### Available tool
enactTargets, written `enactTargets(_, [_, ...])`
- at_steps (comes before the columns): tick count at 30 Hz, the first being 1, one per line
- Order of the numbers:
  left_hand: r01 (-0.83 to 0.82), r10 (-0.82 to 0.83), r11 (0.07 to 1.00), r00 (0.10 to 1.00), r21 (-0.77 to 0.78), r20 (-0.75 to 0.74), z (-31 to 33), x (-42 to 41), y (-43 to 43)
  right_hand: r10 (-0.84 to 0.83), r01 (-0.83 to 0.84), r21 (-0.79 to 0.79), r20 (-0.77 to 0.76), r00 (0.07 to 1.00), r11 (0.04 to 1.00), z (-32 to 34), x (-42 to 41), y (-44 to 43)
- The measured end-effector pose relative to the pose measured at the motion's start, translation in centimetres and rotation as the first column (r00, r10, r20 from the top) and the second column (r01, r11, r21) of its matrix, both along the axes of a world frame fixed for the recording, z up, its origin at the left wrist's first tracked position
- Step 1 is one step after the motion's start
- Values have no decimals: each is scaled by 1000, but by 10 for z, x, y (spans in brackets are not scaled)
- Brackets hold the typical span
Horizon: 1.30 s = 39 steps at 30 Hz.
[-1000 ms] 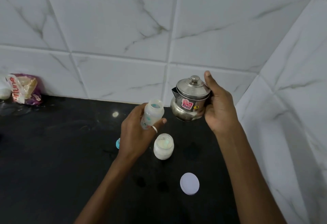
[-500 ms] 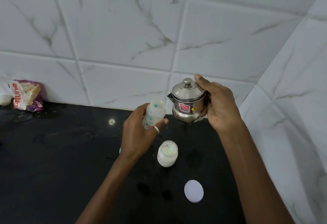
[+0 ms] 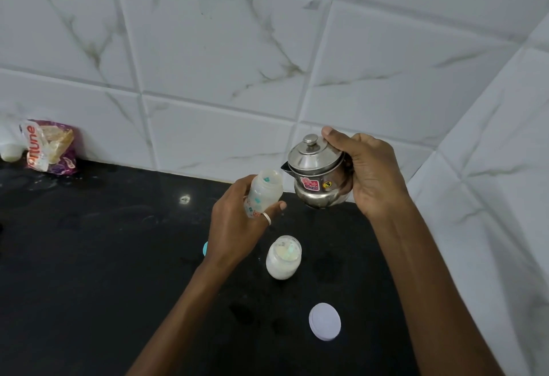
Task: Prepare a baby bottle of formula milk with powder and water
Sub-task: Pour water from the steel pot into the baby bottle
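Your left hand (image 3: 237, 227) grips the open baby bottle (image 3: 264, 194) at frame center, mouth tilted up-right. Your right hand (image 3: 368, 173) clasps the lidded steel pot (image 3: 318, 176), spout just right of the bottle mouth.

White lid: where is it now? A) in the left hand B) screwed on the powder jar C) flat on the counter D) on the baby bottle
C: the white lid lies flat on the black counter, apart from the open powder jar; the left hand holds the baby bottle, the right hand the steel pot.
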<state>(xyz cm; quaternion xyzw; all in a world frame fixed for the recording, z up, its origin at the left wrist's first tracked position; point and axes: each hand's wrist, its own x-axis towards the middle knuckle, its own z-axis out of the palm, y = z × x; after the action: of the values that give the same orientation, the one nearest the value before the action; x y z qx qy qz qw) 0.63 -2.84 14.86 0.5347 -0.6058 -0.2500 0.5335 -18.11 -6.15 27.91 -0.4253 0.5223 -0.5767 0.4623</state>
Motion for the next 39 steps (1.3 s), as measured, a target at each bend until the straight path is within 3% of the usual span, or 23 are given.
enactTargets(39, [-5, 6, 1000, 1000, 13, -24, -12, -6, -10, 28, -29, 4, -332, 943, 1000, 17, 9, -16])
